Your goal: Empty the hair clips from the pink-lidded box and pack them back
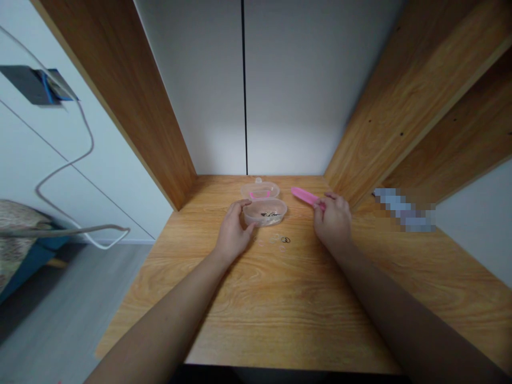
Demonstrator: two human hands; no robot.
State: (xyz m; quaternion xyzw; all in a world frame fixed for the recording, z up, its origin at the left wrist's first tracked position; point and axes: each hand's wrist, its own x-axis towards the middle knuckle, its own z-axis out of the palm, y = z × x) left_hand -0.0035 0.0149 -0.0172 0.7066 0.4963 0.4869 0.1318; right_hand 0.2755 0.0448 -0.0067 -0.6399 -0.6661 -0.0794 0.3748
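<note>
A small clear oval plastic box (260, 219) sits on the wooden surface with its lid (269, 188) folded back behind it. Inside lie small dark and light hair bands (270, 214). My left hand (234, 229) grips the box's left end, thumb at the front and fingers behind. Several loose hair bands (285, 240), black and pale, are scattered just in front of the box. To the right, my right hand (334, 218) is closed on the near end of a long, flat pink comb-like piece (303, 195); its covered end is hidden by my fingers.
Wooden side panels (360, 122) flank the wooden tabletop (256, 314), and a pale panel with a dark seam (288, 106) stands behind. A blurred-out item (404, 209) lies at the right. A white cable (86, 144) hangs on the left.
</note>
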